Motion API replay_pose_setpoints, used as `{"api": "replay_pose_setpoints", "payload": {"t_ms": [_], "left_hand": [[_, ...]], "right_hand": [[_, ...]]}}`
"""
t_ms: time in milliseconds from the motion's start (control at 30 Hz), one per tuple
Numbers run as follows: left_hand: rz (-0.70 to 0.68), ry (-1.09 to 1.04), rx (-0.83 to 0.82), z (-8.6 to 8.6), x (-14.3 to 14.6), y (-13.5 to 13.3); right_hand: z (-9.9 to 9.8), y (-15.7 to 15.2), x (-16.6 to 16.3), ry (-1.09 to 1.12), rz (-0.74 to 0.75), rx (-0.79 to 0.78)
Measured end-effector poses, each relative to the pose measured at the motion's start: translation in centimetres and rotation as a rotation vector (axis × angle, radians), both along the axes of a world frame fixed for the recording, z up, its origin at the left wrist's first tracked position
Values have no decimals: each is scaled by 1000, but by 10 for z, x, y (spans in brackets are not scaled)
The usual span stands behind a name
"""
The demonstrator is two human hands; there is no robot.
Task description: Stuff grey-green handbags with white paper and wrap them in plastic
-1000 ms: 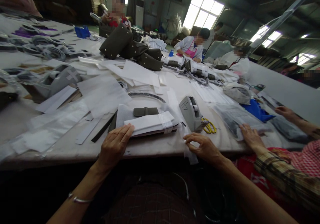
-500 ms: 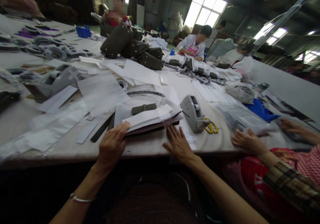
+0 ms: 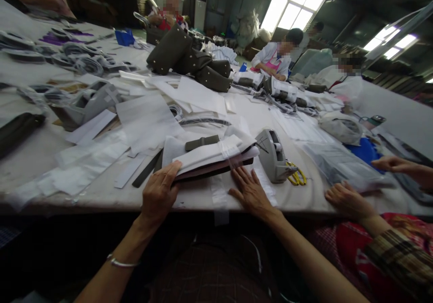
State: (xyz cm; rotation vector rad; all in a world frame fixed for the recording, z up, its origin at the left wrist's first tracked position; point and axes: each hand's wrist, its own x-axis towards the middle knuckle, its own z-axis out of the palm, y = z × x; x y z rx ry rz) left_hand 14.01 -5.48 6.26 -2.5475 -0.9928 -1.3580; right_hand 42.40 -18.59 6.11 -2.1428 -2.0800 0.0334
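Note:
In front of me lies a dark flat folded piece, perhaps a bag part, topped by a folded white sheet [image 3: 208, 155]. Clear tape [image 3: 220, 204] crosses its right part and hangs down over the table's front edge. My left hand [image 3: 158, 190] is closed on the left end of this bundle, thumb hidden. Beside the right end, my right hand [image 3: 252, 190] rests with fingers apart, the fingertips at or just under the bundle's lower edge. A dark olive strap piece [image 3: 202, 143] lies behind the white sheet. A grey tape dispenser [image 3: 274, 156] stands right of the bundle.
Yellow-handled scissors [image 3: 297, 174] lie by the dispenser. White sheets [image 3: 145, 118] and another dispenser [image 3: 89, 102] are at left. Dark bags [image 3: 189, 59] are piled behind. At right, a co-worker's hands [image 3: 348, 199] are near a clear plastic bag [image 3: 338, 158]. Other people work across the table.
The view has shifted slightly, so everything sits further right. A clear tape strip now shows below the bundle, hanging over the table edge. My hands keep nearly the same places on the bundle.

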Motion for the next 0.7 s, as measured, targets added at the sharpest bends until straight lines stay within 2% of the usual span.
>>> {"api": "replay_pose_setpoints", "payload": {"t_ms": [100,233,367,467,700], "left_hand": [[10,-6,0,0,0,0],[16,-2,-4,0,1,-1],[31,-39,-33,2,0,-1],[57,-96,-80,3,-1,-1],[120,-218,-150,-3,-3,4]], "right_hand": [[-1,5,10,-14,-11,-22],[6,22,24,1,8,-21],[18,35,33,-29,-56,81],[24,39,15,12,-16,137],[12,56,-63,140,142,-45]]}}
